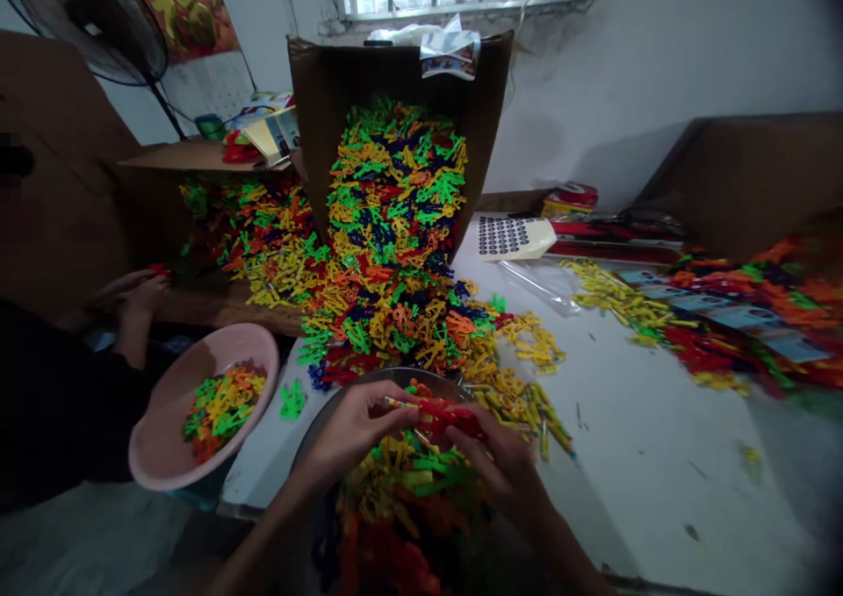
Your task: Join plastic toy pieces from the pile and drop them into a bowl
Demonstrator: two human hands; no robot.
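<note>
My left hand (369, 416) is closed in a pinch at the left end of a small red plastic piece (438, 412). A thin pale tip sticks out by the left thumb and forefinger; what it belongs to is unclear. The fingers of my right hand (491, 447) are wrapped round the right end of the red piece. Both hands are above a wide metal bowl (314, 429) holding many small yellow, green, orange and red plastic pieces (408, 482). Just beyond the bowl lies a heap of similar pieces (395, 315), with slim yellow sticks (543, 416) at its right.
A tipped cardboard box (491, 131) spills pieces onto the white table (632, 491). At left, a co-worker's hand (141, 298) is near a pink basin (154, 429) of pieces. A sticker sheet (514, 238) and more coloured piles (698, 341) are at right; a fan (98, 25) stands behind.
</note>
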